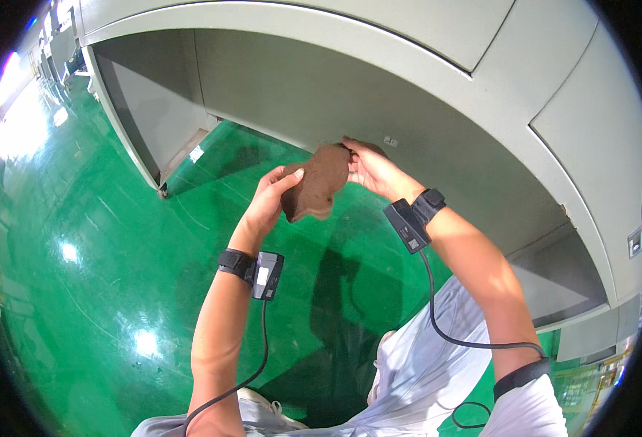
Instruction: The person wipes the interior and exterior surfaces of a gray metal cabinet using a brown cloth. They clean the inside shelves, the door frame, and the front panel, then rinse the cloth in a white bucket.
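A: Position of the cloth point(319, 180)?

B: Stretched between both hands, brown, above the green floor point(117, 240) and in front of the grey desk point(277, 80).

A: State of the left hand point(267, 195)?

B: Closed on the cloth's left edge, thumb on top, other fingers largely hidden behind.

A: And of the right hand point(368, 167)?

B: Partly curled, with the upper right edge pinched at the fingertips; firmness impossible to tell.

A: Likeliest fault from here?

B: Perhaps a dropped corner, from too light a pinch; or a fold, from the lower edge hanging free.

A: Other causes of trouble?

B: Possibly the right cable point(433, 309), slack below its wrist box point(407, 226) and liable to snag during a long reach.
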`<control>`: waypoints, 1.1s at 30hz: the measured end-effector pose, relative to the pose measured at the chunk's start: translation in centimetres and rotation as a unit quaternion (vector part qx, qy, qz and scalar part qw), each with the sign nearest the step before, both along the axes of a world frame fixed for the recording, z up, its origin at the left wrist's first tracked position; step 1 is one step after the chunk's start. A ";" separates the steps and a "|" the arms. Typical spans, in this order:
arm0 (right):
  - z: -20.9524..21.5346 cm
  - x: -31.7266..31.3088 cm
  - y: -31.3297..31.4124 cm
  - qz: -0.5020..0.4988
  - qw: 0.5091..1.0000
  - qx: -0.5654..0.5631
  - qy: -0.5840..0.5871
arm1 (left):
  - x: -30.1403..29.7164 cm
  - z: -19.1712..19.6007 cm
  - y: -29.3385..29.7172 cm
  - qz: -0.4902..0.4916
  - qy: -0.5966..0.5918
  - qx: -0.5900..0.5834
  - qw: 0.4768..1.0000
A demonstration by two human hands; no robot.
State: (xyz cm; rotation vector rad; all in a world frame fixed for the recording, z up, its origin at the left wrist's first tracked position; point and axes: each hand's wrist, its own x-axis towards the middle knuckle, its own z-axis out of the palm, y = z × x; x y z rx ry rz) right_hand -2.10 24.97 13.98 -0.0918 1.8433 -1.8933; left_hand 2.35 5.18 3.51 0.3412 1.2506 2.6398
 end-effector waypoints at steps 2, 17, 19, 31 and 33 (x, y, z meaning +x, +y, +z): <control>-0.1 0.3 0.1 0.007 1.000 0.003 0.001 | -0.7 -0.9 -0.4 0.041 0.001 -0.087 0.995; -4.6 -1.9 3.3 0.096 0.943 0.213 0.235 | -1.8 2.5 4.7 0.059 0.087 -0.192 0.976; -4.9 -4.9 5.2 0.121 0.943 0.210 0.228 | -4.3 2.5 6.4 0.093 0.109 -0.225 0.964; 3.0 -3.6 35.3 -0.254 0.582 0.614 0.468 | -13.2 -9.4 7.1 0.164 0.040 -0.268 0.948; 1.1 -2.5 43.6 -0.366 0.601 0.586 0.402 | -15.7 -13.6 6.1 0.156 0.041 -0.306 0.938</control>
